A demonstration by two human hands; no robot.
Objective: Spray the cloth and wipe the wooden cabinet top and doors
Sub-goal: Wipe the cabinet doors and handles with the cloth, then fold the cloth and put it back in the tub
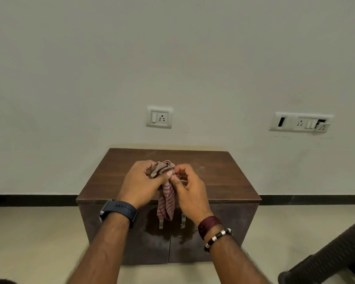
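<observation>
Head view: left hand [140,182], right hand [190,190] pinch bunched cloth [166,193] above cabinet [223,175].

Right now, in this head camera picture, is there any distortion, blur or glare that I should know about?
Head view: wide-angle distortion bends the black skirting and tilts the wall sockets; lighting is soft and even, without hard shadows; the cabinet doors show a dull sheen with wet-looking patches; the forearms near the bottom edge are slightly blurred, while the cloth between the left hand and right hand is fairly sharp.
</observation>
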